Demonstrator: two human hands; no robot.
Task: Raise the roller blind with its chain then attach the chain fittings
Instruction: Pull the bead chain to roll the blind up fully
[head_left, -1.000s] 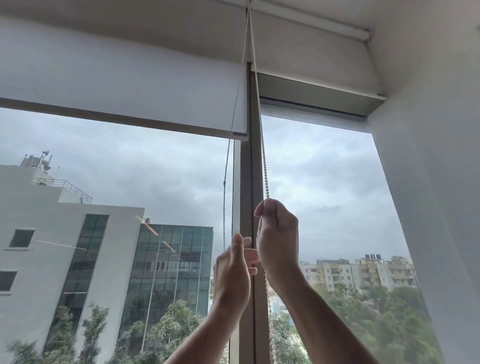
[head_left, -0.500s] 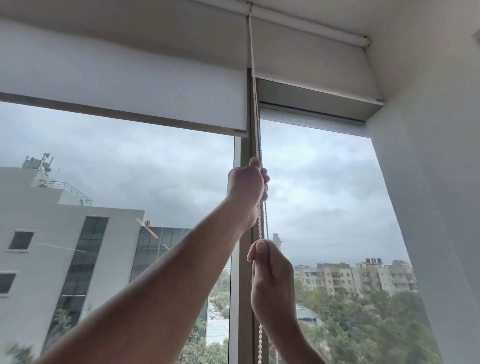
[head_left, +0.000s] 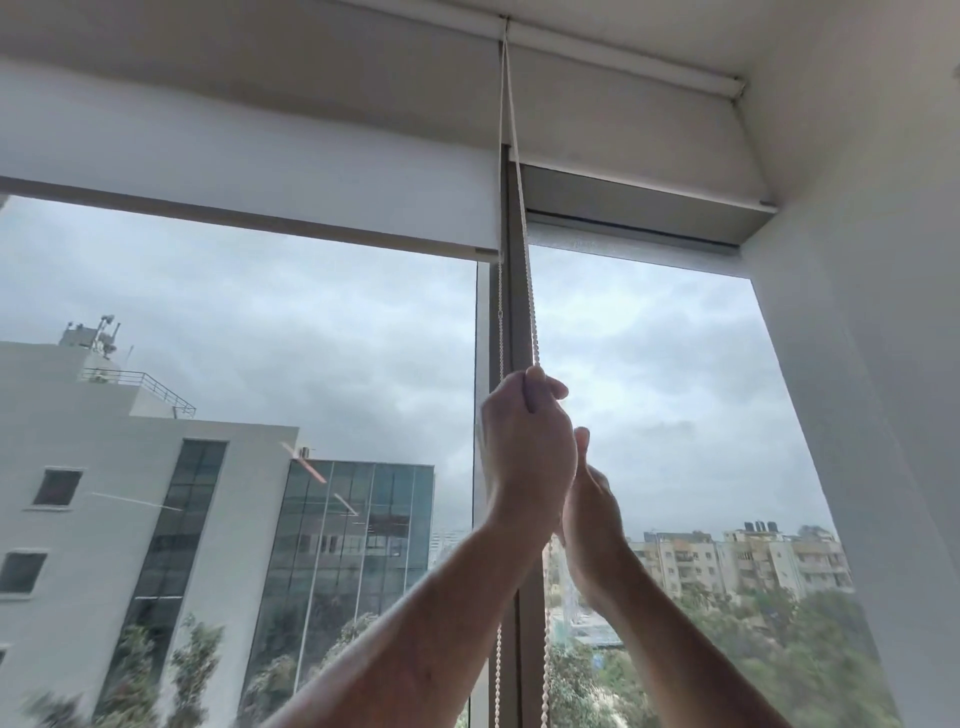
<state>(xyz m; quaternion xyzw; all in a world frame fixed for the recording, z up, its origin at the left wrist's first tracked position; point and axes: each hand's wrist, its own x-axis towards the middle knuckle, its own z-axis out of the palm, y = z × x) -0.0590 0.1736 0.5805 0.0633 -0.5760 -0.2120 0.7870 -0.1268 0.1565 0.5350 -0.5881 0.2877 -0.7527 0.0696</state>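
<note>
Left hand (head_left: 524, 447) is the upper one, grip closed round the bead chain (head_left: 525, 270), fingers curled on the strand right in front of the window mullion (head_left: 511, 312). Right hand (head_left: 592, 514) sits just below and behind it, mostly hidden by the left wrist; thumb points up, can't tell whether its grip is on the chain or loose

Chain runs taut from the top clutch near the ceiling down to the left fist; below the hands two strands hang along the mullion to the bottom edge of the view

Left roller blind (head_left: 249, 171) is partly up, its bottom bar ending flush against the mullion. Right roller blind (head_left: 634, 135) sits higher, bottom bar tight to the side wall (head_left: 872, 364)

Free room: glass open below both bars; hands work in the narrow strip at the mullion, wall well apart to the right

No readable writing or brand anywhere; outside buildings carry no legible signs
</note>
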